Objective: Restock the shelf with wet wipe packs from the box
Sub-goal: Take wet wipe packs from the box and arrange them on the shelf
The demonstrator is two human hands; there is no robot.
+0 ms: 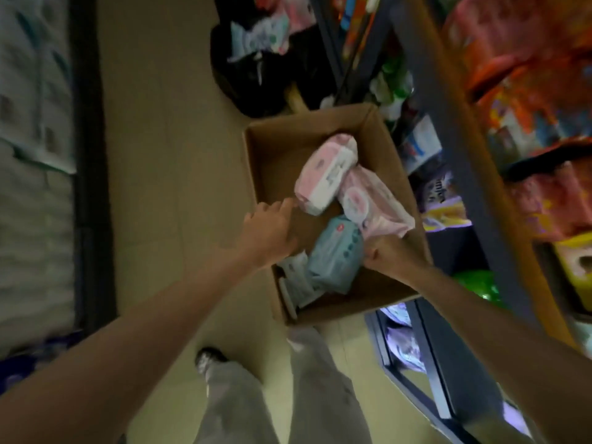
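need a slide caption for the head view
Both hands, left and right, reach into a cardboard box of pink and blue wet wipe packs beside store shelving.

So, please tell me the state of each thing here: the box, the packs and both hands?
Box: open, on the floor, partly filled.
Pink pack: lying tilted in the box, untouched.
Flat pink pack: lying beside it, crumpled.
Blue pack: in the box, gripped at its edge.
Left hand: open, reaching into the box, holding nothing.
Right hand: closed on the blue pack.
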